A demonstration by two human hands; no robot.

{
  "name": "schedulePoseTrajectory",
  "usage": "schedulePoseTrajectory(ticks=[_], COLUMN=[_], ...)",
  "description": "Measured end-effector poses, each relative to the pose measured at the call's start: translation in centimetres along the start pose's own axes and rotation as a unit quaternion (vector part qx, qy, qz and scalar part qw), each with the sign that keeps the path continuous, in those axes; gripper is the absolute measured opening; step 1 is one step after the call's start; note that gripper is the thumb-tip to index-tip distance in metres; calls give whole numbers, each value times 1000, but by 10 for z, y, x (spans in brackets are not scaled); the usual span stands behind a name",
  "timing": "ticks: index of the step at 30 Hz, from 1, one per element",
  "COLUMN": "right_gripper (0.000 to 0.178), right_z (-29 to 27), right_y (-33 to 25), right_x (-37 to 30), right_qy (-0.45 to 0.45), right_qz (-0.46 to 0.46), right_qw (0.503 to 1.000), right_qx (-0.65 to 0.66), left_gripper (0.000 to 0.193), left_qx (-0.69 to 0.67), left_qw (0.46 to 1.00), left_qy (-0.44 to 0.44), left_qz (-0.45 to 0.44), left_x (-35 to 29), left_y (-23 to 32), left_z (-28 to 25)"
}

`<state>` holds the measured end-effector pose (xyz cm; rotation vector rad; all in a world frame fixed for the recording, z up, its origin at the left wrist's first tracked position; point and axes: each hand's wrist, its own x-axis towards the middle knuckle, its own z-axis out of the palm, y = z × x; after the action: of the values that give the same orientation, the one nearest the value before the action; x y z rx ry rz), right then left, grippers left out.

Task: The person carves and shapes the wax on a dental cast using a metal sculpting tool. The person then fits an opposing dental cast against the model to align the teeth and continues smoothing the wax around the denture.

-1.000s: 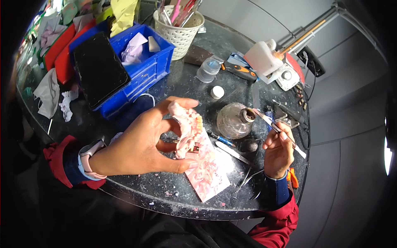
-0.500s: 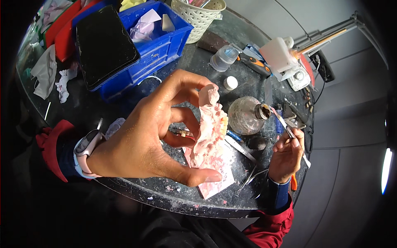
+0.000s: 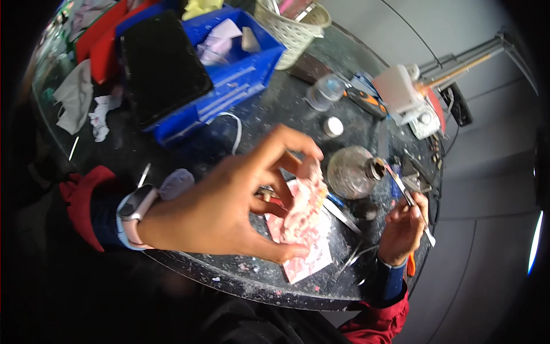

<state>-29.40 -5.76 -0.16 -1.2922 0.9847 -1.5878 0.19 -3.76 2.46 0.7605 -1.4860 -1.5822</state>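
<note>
Between the thumb and fingers of my left hand [image 3: 229, 206] is a pink dental cast [image 3: 303, 215] with a row of yellowish teeth along its right side, slightly blurred by motion. My right hand [image 3: 404, 232] grips a thin metal wax spatula [image 3: 408, 196] like a pen. The spatula's upper tip, with a bit of pink on it, is beside the metal neck of a round glass spirit lamp [image 3: 348, 172]; I cannot make out a flame. Beneath the cast, a pink sheet [image 3: 312, 265] lies on the dark table, partly hidden by my left hand.
A blue bin [image 3: 240, 86] bears a black tablet [image 3: 163, 69] at the back left, near a cream basket [image 3: 292, 34]. Behind the lamp stand a white cap [image 3: 333, 126], a clear jar [image 3: 325, 92] and a white plastic bottle [image 3: 396, 89]. A metal tool [image 3: 342, 216] lies near the lamp.
My left hand has lowered the cast toward the table and tilted it. My right hand keeps the spatula by the lamp's neck. The whole view has shifted slightly.
</note>
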Motion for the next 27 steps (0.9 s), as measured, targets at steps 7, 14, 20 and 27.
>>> schedulePoseTrajectory(ticks=[7,14,20,27], right_gripper=[28,29,28,25], right_z=[2,16,12,14], right_y=[-2,-2,-6,-8], right_x=[-2,-1,-2,-2], right_qy=[-11,-20,-3,-9], right_qz=[-12,11,18,17], right_qw=[1000,1000,1000,1000], right_qx=[-5,9,-19,-10], left_gripper=[67,61,68,79], left_qx=[44,129,159,273], left_qw=[998,981,953,924], left_qy=[-49,-147,-248,-234], left_qz=[-2,9,65,132], left_x=[-3,-19,-10,-12], left_y=[-10,-5,-16,-17], left_z=[1,7,6,9])
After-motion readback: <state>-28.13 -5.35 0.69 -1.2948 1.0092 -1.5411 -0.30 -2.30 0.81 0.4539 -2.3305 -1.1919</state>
